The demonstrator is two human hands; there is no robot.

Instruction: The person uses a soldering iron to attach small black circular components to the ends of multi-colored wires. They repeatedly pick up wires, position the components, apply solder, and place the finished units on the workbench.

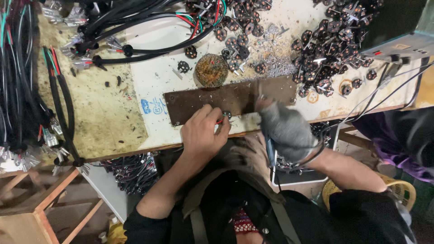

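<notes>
Hands: left hand [204,132] bare, fingers pinched shut on a red wire end [220,120] at the bench's near edge; right hand [285,130] in a grey glove, closed around a tool handle [270,151] that is blurred, so its kind cannot be told
Far-left bench edge: black cable bundles [20,81] with metal terminals hang over the side
Far-left corner: more black cables [135,27] with red and green cores lie looped
Worn patch: the bench top [99,113] is rubbed brown left of the plate
Work plate: dark brown plate [226,100] lies flat, long axis running left to right, parallel with the near edge and close to it
Red wire end: sits over the plate's near rim, between the two hands, its tip pointing right toward the gloved hand; its long axis roughly follows the plate
Small part: a dark round piece [227,114] lies on the plate just beside the wire tip
Round pad: rusty wiry disc [211,69] just beyond the plate's far rim
Far-right area: heap of small black round parts [330,40] with metal shavings [275,63] around
Far-right corner: grey box unit [402,45] with leads running off the edge
Step in hand: judged as joining the wire tip to the small part on the plate
Next move calls for: steady wire tip, tool brought to the contact point from the right
</notes>
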